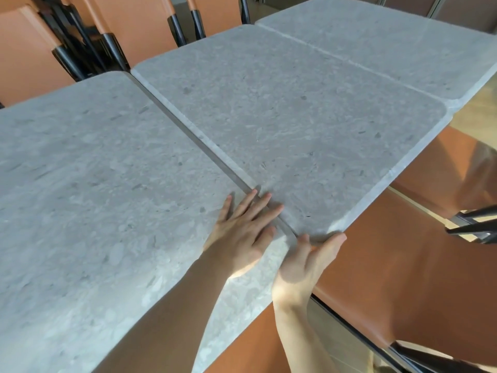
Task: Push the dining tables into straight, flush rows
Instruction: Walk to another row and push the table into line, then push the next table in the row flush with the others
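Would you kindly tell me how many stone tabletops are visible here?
3: near tabletop under the left hand, middle tabletop beside it, far tabletop at upper right. More may lie outside the frame.

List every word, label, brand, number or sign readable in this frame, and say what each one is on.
None: no readable text shows anywhere in this view.
The three grey stone table tops carry only speckled mottling, no print or stickers.
The orange chairs with black frames show no tags or logos.
The left hand and right hand are bare, with no watch, band or printed sleeve.
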Available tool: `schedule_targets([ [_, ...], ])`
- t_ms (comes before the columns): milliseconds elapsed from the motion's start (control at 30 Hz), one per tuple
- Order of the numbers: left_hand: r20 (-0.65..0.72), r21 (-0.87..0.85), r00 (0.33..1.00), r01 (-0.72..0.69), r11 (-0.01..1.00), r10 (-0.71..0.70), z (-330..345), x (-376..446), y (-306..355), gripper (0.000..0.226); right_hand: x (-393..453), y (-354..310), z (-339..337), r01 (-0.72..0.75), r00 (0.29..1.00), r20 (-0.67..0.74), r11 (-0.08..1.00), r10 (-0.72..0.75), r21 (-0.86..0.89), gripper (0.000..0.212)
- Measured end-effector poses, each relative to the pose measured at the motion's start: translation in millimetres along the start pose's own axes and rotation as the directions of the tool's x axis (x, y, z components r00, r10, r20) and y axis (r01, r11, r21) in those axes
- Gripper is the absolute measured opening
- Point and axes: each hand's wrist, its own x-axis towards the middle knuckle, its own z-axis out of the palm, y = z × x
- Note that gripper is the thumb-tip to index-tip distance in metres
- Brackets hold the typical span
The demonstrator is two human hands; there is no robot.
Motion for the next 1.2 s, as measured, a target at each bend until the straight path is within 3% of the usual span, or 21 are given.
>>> schedule_targets([
  [67,0.001,-0.009,1.0,0.002,1.0,-0.002,1.4,-0.3,-0.6,0.053,-35.3,-5.9,27.6,0.166,0.983,0.102,0.972,-0.151,-0.165,0.087],
  [167,-0.121,-0.078,0.992,0.036,0.996,-0.046,2.1,-5.3,-2.1,0.064,-54.3,3.9,20.1,0.513,0.849,0.327,0.799,-0.416,-0.314,0.082],
  [233,-0.326,-0.136,0.935,0.098,0.986,-0.138,0.9,-12.3,1.7,0.067,-69.9,7.8,13.8,0.636,0.756,0.495,0.656,-0.427,-0.406,0.069],
  [300,-0.453,-0.237,0.836,0.222,0.946,-0.31,-1.0,-23.0,3.1,0.066,-78.7,12.3,7.6,0.74,0.661,0.64,0.487,-0.393,-0.465,0.056],
  [367,-0.438,-0.436,0.725,0.345,0.831,-0.531,0.3,-40.0,2.3,0.07,-69.0,4.2,2.0,0.777,0.617,0.715,0.4,-0.328,-0.487,0.054],
  [433,-0.314,-0.65,0.661,0.374,0.662,-0.682,2.8,-66.3,5.8,0.071,-58.0,-14.7,-4.4,0.82,0.557,0.799,0.301,-0.227,-0.486,0.06],
  [467,-0.25,-0.733,0.653,0.354,0.581,-0.714,1.2,-82.4,9.6,0.063,-52.2,-25.7,-7.3,0.814,0.532,0.844,0.318,-0.07,-0.486,0.064],
  [533,-0.097,-0.866,0.621,0.333,0.374,-0.778,-5.4,-116.4,18.0,0.036,-44.4,-64.6,-8.8,0.702,0.456,0.858,0.496,0.237,-0.511,0.065],
  [567,-0.025,-0.914,0.607,0.307,0.263,-0.795,-12.4,-132.7,23.3,0.029,-44.9,-89.5,-9.5,0.615,0.445,0.846,0.586,0.294,-0.527,0.059],
  [633,0.027,-0.961,0.581,0.238,0.138,-0.813,-32.9,-165.7,35.3,0.022,-57.1,-141.0,-15.5,0.507,0.46,0.858,0.727,0.227,-0.464,0.047],
  [767,-0.058,-0.992,0.505,0.071,0.108,-0.861,-94.6,-237.7,93.5,0.022,-110.0,-222.2,-57.0,0.438,0.339,0.939,0.875,0.049,-0.204,0.029],
  [867,-0.163,-0.986,0.46,-0.039,0.164,-0.873,-138.3,-294.9,154.6,0.031,-152.3,-268.1,-104.1,0.385,0.247,0.969,0.92,-0.03,-0.07,0.021],
  [1000,-0.268,-0.963,0.42,-0.13,0.235,-0.867,-177.3,-366.8,224.0,0.028,-207.9,-317.0,-173.6,0.322,0.126,0.991,0.947,-0.044,0.001,0.018],
  [1200,-0.409,-0.911,0.317,-0.2,0.362,-0.856,-216.5,-475.4,319.9,0.028,-274.0,-364.9,-266.2,0.392,-0.038,0.995,0.915,-0.09,0.097,0.017],
])
